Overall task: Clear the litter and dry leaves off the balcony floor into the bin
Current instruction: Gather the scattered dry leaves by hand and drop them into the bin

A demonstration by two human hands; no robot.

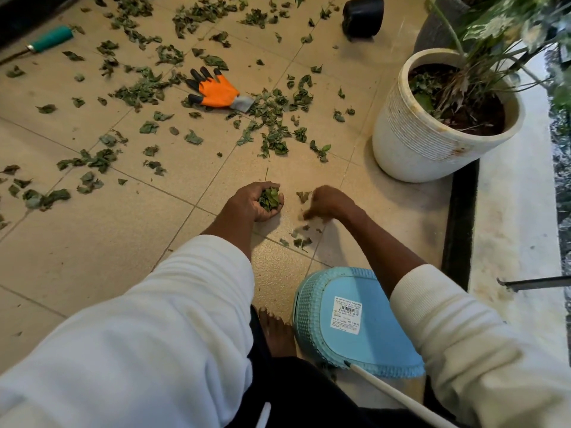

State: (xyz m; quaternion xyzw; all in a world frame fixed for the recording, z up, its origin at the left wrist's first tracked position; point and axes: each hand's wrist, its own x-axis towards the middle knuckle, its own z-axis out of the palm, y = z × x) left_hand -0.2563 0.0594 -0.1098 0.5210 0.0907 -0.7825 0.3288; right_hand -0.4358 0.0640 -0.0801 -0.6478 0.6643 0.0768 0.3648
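Observation:
Dry green leaves [145, 88] lie scattered over the beige tiled floor, thickest toward the far side. My left hand [255, 203] is cupped palm-up low over the tiles and shut on a bunch of leaves [269, 198]. My right hand [329, 202] is blurred, fingers down on the floor beside one leaf [303, 196]; whether it grips anything cannot be told. A few small leaves [301, 240] lie just in front of it. The light blue bin [352, 322], its lid bearing a white label, stands close to me under my right forearm.
An orange and black glove [214, 89] lies among the leaves. A white plant pot [411, 134] stands at the right by a raised white ledge [513, 227]. A teal-handled tool [51, 38] lies far left, a black object [363, 15] far centre. My bare foot [275, 332] is beside the bin.

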